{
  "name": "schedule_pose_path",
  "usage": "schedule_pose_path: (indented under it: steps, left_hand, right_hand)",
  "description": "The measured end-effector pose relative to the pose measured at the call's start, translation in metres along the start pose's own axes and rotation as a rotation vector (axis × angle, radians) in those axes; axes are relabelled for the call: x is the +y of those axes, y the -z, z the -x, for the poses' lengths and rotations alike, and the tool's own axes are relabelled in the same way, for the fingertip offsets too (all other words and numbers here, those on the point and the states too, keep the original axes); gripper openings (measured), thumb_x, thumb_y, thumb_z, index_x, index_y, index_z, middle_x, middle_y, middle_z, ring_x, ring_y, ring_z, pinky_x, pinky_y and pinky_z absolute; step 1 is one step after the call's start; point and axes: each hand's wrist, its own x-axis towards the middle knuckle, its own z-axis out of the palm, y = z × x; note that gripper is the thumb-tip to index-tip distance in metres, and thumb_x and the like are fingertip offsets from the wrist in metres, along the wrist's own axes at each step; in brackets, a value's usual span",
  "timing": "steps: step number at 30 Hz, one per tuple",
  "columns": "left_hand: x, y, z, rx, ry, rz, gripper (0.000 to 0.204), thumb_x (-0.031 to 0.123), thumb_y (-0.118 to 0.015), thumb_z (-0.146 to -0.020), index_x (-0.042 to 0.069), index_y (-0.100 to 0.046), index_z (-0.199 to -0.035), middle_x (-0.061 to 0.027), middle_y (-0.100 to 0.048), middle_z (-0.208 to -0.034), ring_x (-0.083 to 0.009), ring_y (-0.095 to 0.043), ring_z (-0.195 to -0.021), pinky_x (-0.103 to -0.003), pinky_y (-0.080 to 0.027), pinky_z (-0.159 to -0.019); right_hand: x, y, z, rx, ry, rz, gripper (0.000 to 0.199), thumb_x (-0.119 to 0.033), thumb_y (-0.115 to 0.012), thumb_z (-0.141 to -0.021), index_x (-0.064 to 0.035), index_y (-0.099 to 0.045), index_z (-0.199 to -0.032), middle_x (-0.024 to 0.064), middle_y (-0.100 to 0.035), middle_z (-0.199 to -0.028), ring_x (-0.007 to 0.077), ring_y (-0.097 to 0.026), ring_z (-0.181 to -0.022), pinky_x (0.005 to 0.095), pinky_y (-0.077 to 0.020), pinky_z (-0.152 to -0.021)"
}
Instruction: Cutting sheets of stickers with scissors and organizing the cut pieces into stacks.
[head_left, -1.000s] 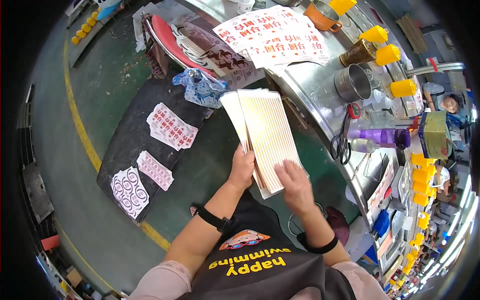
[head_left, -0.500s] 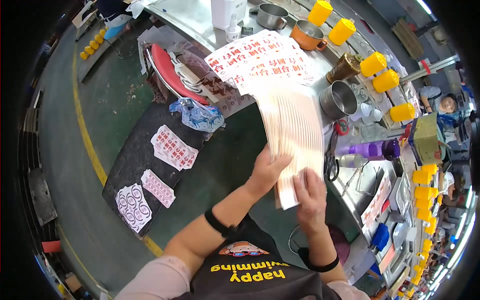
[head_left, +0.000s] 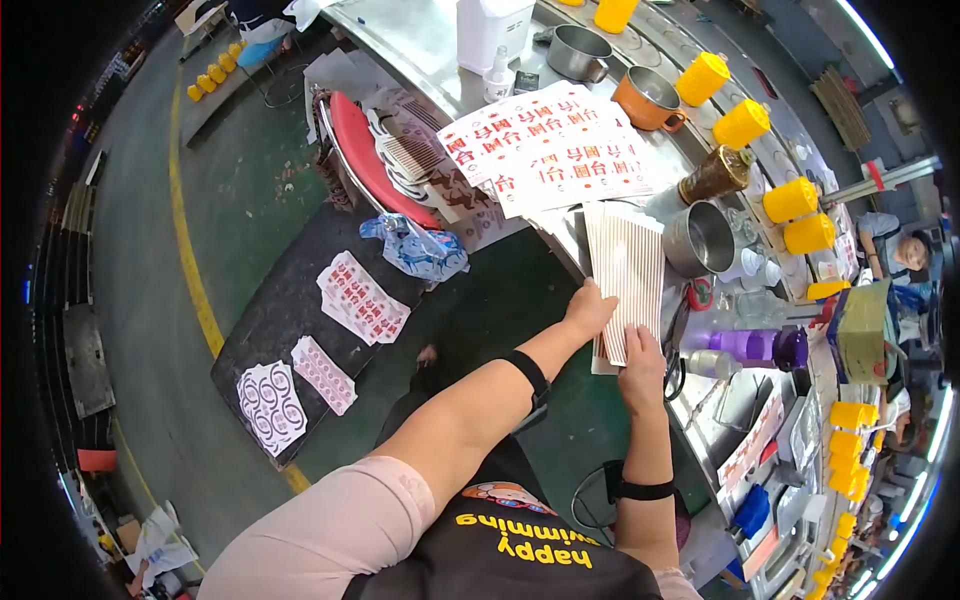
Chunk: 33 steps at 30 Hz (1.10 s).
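Observation:
A long stack of striped cream-and-brown sheets (head_left: 630,265) lies along the metal table's near edge, its lower end sticking out over the floor. My left hand (head_left: 592,308) grips the left edge of the stack, thumb on top. At the lower right corner, my right hand (head_left: 642,370) holds the stack with its fingers lying over the top sheet. Whatever the fingers do beneath the stack is hidden. Just beyond the stack's far end, white sheets with red printing (head_left: 555,145) are spread on the table.
Right of the stack stand a steel cup (head_left: 698,240), a brown jar (head_left: 716,174), an orange mug (head_left: 648,98) and a purple bottle (head_left: 750,347). On the left, a black board (head_left: 270,330) carries printed sheets, beside a red chair (head_left: 375,165) with a blue plastic bag (head_left: 415,248).
Both hands have moved slightly right with the stack. The fanned sheets now lie flatter and lower on the table edge, uncovering more of the red-printed sheets.

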Motion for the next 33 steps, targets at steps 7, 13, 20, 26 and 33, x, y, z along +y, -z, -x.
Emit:
schedule_pose_path:
  steps: [7,13,20,26,33]
  left_hand:
    - [0.006,0.143,-0.017,-0.005,0.16,0.571,0.022,0.023,-0.055,-0.08,0.001,-0.055,-0.083,-0.0081,-0.056,-0.066,-0.0129,-0.057,-0.057,-0.025,-0.043,-0.046]
    - [0.001,0.252,-0.122,0.44,0.359,0.936,0.018,0.022,-0.051,-0.086,0.006,-0.056,-0.092,-0.0038,-0.06,-0.077,-0.0162,-0.058,-0.063,-0.028,-0.044,-0.057]
    - [0.018,0.272,-0.147,0.444,0.079,0.719,0.01,0.004,-0.052,-0.081,-0.004,-0.051,-0.086,-0.0118,-0.058,-0.078,-0.0171,-0.058,-0.063,-0.031,-0.048,-0.053]
    - [0.037,0.242,-0.099,0.196,0.096,0.476,0.017,0.007,-0.052,-0.082,-0.003,-0.052,-0.096,-0.0068,-0.057,-0.077,-0.0087,-0.052,-0.056,-0.021,-0.042,-0.044]
    - [0.044,0.22,-0.095,-0.015,0.163,0.51,0.019,0.012,-0.055,-0.082,-0.005,-0.051,-0.092,-0.0085,-0.059,-0.073,-0.0117,-0.057,-0.052,-0.023,-0.047,-0.045]
  right_hand:
    - [-0.01,0.008,-0.031,-0.272,-0.114,0.061,0.055,0.003,-0.051,-0.069,-0.0005,-0.043,-0.123,0.0242,-0.042,-0.124,0.0385,-0.043,-0.113,0.0433,-0.0391,-0.091]
    - [-0.028,0.047,-0.063,-0.449,-0.142,-0.099,0.07,-0.021,-0.071,-0.067,-0.0006,-0.04,-0.126,0.0235,-0.037,-0.13,0.0364,-0.04,-0.118,0.0424,-0.035,-0.097]
    - [-0.075,-0.01,-0.174,-0.204,-0.958,-1.494,0.04,-0.019,-0.055,-0.086,0.0042,-0.043,-0.117,0.0148,-0.056,-0.099,0.0232,-0.058,-0.089,0.0355,-0.0499,-0.076]
    - [-0.084,-0.037,-0.223,0.074,-1.136,-1.673,0.033,-0.02,-0.055,-0.086,-0.0007,-0.046,-0.112,0.0072,-0.053,-0.096,0.0174,-0.052,-0.085,0.0306,-0.0461,-0.069]
    - [-0.079,-0.051,-0.242,0.097,-1.201,-1.621,0.031,-0.02,-0.052,-0.087,-0.0044,-0.047,-0.113,0.0081,-0.055,-0.102,0.0172,-0.053,-0.083,0.0345,-0.0458,-0.067]
